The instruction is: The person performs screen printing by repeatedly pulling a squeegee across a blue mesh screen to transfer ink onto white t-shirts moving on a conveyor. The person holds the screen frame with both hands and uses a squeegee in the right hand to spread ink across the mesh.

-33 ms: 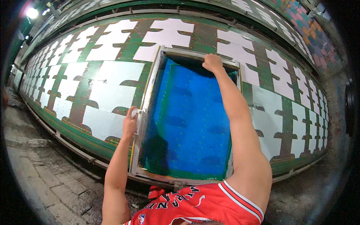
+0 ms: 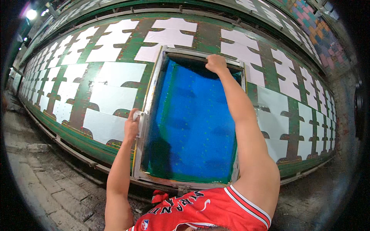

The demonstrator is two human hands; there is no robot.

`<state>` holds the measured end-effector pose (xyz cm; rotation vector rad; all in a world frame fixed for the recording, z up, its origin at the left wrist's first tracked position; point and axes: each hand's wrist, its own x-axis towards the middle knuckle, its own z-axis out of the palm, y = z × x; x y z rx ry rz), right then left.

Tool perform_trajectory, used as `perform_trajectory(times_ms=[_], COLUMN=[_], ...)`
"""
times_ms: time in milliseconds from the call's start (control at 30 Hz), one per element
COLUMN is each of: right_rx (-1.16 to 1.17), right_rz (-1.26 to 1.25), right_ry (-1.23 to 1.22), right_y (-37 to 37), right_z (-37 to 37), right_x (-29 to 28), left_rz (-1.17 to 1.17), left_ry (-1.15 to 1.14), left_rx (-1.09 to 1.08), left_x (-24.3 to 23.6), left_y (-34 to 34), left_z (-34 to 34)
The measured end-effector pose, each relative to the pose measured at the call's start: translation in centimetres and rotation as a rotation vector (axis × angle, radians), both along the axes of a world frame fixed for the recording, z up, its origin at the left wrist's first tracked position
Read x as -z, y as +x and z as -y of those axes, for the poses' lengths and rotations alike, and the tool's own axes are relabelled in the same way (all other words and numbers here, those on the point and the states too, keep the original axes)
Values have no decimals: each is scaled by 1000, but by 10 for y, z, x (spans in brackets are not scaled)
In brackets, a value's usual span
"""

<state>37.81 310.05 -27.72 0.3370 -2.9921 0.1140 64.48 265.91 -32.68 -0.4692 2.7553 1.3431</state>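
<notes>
A screen-printing frame (image 2: 151, 90) with blue mesh (image 2: 192, 127) lies across the long table in front of me. My left hand (image 2: 132, 122) is closed round a white handle (image 2: 138, 114) on the frame's left side. Far off, my right hand (image 2: 216, 64) makes a fist at the frame's far rail, over a dark strip (image 2: 189, 66) inside it. Its fingers hide what they grip. Pale shapes beneath show faintly through the mesh.
White cut fabric pieces (image 2: 115, 73) lie in rows on the green and brown printing table (image 2: 83, 104), both sides of the frame. A second table with white pieces (image 2: 266, 15) runs behind. Paved floor (image 2: 50, 181) borders the table's near left edge, which has a rail (image 2: 77, 153).
The whole scene sits slightly farther left in the picture. Both hands keep their places on the frame.
</notes>
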Motion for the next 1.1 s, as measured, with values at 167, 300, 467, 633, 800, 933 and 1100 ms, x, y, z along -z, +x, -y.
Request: perform_trajectory(times_ms=[167,300,467,633,800,933,1100], right_rx=[-78,-208,-325,-348,-298,-147,-44], right_rz=[95,101,143,243,207,178,3], right_ry=[17,13,28,1,-86,-162,-186], right_y=[36,99,201,323,444,525,577], right_z=[15,30,59,95,115,128,142], right_x=[-10,-10,-4,-10,-12,-2,7], left_rz=[-55,-16,-65,-15,-55,-30,3], left_ry=[-51,-18,29,48,16,-9,-70], left_rx=[22,48,73,87,112,114,115], left_x=[-4,-9,-11,-9,-7,-6,-1], left_y=[-9,-9,-7,-9,-9,-10,-14], left_z=[1,1,3,5,5,5,6])
